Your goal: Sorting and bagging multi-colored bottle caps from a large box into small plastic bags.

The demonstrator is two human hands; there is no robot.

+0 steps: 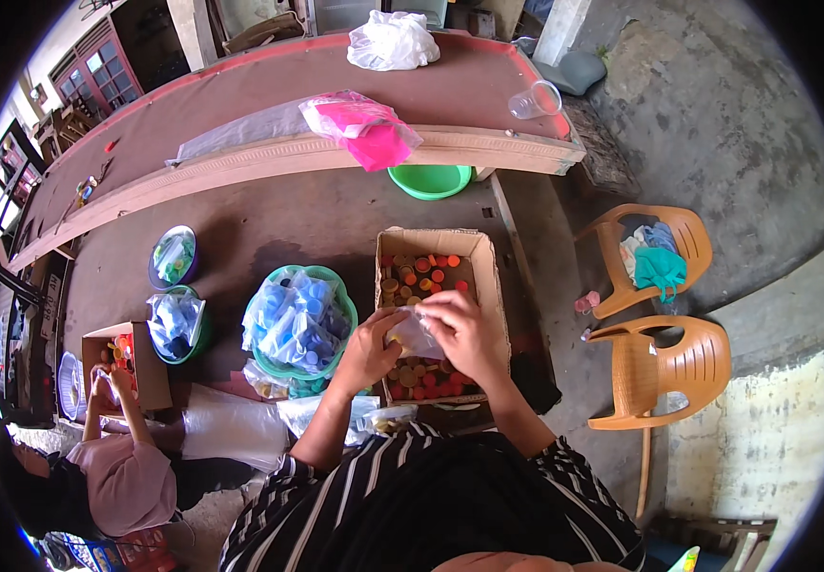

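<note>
A small clear plastic bag (414,339) is stretched between my hands, above an open cardboard box. My left hand (372,351) pinches the bag's left side. The fingers of my right hand (462,336) are bent and close on the bag's upper right edge. Something yellowish shows through the film, too small to name. Under my hands the cardboard box (491,276) holds many round caps (423,264) in red, orange and brown. Left of the box stands a green basin (349,307) heaped with clear bags of blue caps (299,315).
Flat clear bags (231,424) lie near my left forearm. Further left, a co-worker (126,477) handles something over another box (150,357), beside two smaller basins. A raised table (240,95) runs across the back. Orange plastic chairs (664,372) stand at the right.
</note>
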